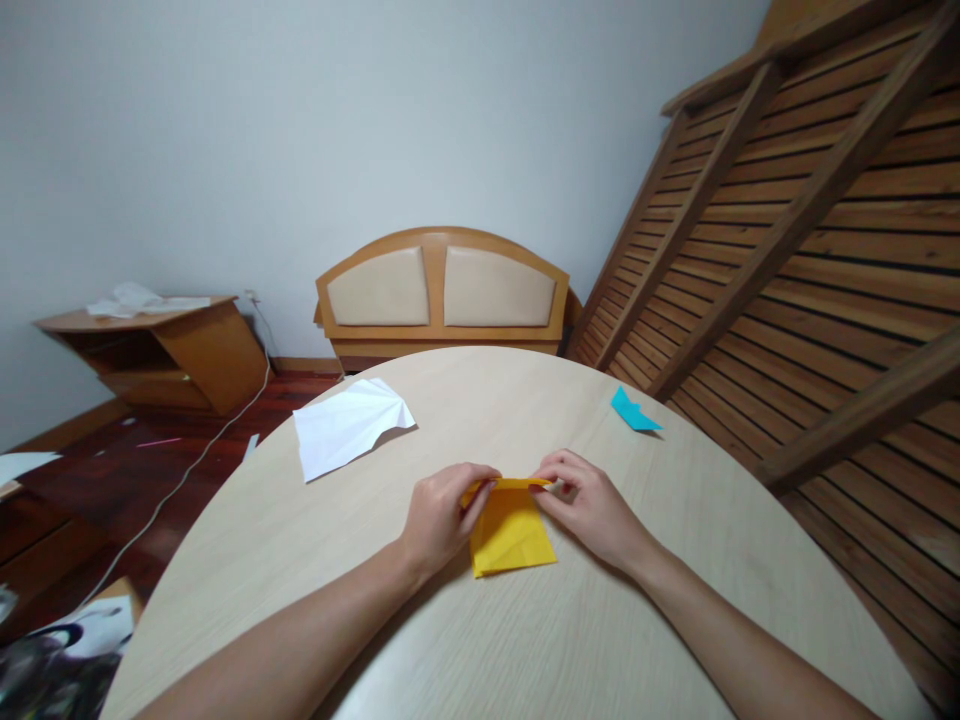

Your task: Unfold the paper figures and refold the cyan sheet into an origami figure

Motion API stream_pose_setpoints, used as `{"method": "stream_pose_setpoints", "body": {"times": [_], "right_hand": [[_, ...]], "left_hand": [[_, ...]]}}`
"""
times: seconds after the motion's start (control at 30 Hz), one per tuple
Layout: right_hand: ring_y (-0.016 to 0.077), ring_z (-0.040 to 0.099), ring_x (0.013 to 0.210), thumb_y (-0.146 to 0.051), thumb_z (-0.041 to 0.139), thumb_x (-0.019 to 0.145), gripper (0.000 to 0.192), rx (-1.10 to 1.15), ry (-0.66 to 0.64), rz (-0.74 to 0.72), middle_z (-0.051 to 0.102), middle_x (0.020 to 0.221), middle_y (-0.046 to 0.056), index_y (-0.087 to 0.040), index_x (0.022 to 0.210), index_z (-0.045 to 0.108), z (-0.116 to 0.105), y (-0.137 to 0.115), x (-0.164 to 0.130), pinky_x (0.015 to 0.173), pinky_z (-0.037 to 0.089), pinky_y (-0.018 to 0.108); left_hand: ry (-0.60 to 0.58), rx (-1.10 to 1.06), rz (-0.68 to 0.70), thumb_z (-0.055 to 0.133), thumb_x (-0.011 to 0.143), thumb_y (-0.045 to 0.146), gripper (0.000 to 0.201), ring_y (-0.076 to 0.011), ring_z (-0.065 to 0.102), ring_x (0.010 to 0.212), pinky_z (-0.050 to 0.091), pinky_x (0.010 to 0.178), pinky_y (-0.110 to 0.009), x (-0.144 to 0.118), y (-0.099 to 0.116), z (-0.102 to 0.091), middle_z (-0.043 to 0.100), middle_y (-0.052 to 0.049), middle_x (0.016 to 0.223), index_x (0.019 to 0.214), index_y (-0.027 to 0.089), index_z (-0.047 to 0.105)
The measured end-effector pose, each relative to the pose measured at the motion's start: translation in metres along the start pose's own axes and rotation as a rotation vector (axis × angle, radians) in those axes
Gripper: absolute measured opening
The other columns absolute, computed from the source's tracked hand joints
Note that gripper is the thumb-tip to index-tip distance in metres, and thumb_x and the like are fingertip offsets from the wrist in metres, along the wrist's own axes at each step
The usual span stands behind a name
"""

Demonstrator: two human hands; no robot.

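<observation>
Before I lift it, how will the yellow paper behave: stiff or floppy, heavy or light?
The yellow paper is thin and folded, so probably light and floppy, though the creases may stiffen it slightly. It lies flat on the smooth table, so a push would likely slide it. Both hands, left and right, pinch its top edge.

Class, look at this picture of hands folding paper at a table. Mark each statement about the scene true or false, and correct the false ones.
1. Both hands pinch the far edge of the yellow paper. True: left hand and right hand each grip it.
2. The white sheet lies to the right of the hands. False: it lies to their left.
3. A blue paper piece lies on the table. True.
4. The yellow paper is held high above the table. False: it rests on the table.
</observation>
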State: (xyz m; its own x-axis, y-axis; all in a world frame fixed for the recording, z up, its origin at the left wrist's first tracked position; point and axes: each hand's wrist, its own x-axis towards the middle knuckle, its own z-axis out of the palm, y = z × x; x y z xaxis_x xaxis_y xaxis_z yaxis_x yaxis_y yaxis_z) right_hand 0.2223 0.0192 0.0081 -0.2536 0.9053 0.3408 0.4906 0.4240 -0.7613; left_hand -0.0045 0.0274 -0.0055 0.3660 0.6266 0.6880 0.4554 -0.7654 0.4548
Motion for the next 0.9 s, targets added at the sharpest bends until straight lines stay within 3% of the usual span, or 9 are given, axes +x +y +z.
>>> {"method": "stream_pose_setpoints", "body": {"times": [0.2,0.37,0.47,0.67,0.8,0.9], "right_hand": [[0.0207,0.061,0.102,-0.001,0.061,0.071,0.032,-0.125,-0.119,-0.169,0.068,0.104,0.005,-0.022,0.093,0.07,-0.006,0.009,-0.001,0.092,0.047,0.035],[0.0234,0.06,0.108,-0.003,0.065,0.071,0.036,-0.239,-0.275,-0.246,0.07,0.109,0.006,-0.022,0.101,0.071,-0.009,0.014,-0.003,0.098,0.046,0.04],[0.0243,0.061,0.108,-0.011,0.069,0.075,0.03,-0.282,-0.305,-0.237,0.07,0.112,0.007,-0.022,0.103,0.072,-0.009,0.015,-0.003,0.1,0.045,0.042],[0.0245,0.06,0.11,-0.018,0.07,0.08,0.025,-0.298,-0.311,-0.247,0.069,0.108,0.007,-0.023,0.104,0.073,-0.01,0.01,-0.003,0.1,0.046,0.041],[0.0241,0.06,0.114,-0.016,0.069,0.079,0.034,-0.27,-0.296,-0.256,0.067,0.118,0.008,-0.023,0.113,0.07,-0.01,0.013,-0.004,0.102,0.046,0.04],[0.0247,0.06,0.116,-0.018,0.067,0.084,0.031,-0.245,-0.273,-0.25,0.069,0.119,0.008,-0.025,0.114,0.07,-0.008,0.019,-0.003,0.104,0.045,0.043]], "left_hand": [[-0.141,-0.029,0.096,0.052,0.093,0.015,0.014,-0.0179,0.07,0.082,0.056,0.075,-0.031,-0.001,0.002,-0.001,0.075,-0.006,0.092,0.1,0.018,0.064],[-0.409,-0.004,0.077,0.059,0.084,0.017,0.016,-0.0206,0.069,0.089,0.055,0.081,-0.033,-0.002,0.001,0.0,0.074,-0.006,0.098,0.099,0.019,0.065],[-0.493,0.018,0.046,0.061,0.082,0.018,0.018,-0.0218,0.068,0.094,0.054,0.084,-0.034,-0.002,0.001,0.0,0.074,-0.007,0.103,0.099,0.018,0.066],[-0.514,0.014,-0.014,0.056,0.084,0.016,0.014,-0.0218,0.068,0.097,0.053,0.087,-0.033,-0.002,0.002,-0.001,0.073,-0.006,0.105,0.095,0.019,0.064],[-0.48,-0.059,-0.075,0.052,0.079,0.01,0.018,-0.02,0.067,0.091,0.053,0.083,-0.031,-0.002,0.001,0.0,0.071,-0.007,0.101,0.093,0.019,0.059],[-0.429,-0.106,-0.087,0.051,0.077,0.009,0.02,-0.0199,0.066,0.088,0.053,0.081,-0.032,-0.001,-0.001,0.0,0.07,-0.007,0.098,0.093,0.019,0.056]]}}
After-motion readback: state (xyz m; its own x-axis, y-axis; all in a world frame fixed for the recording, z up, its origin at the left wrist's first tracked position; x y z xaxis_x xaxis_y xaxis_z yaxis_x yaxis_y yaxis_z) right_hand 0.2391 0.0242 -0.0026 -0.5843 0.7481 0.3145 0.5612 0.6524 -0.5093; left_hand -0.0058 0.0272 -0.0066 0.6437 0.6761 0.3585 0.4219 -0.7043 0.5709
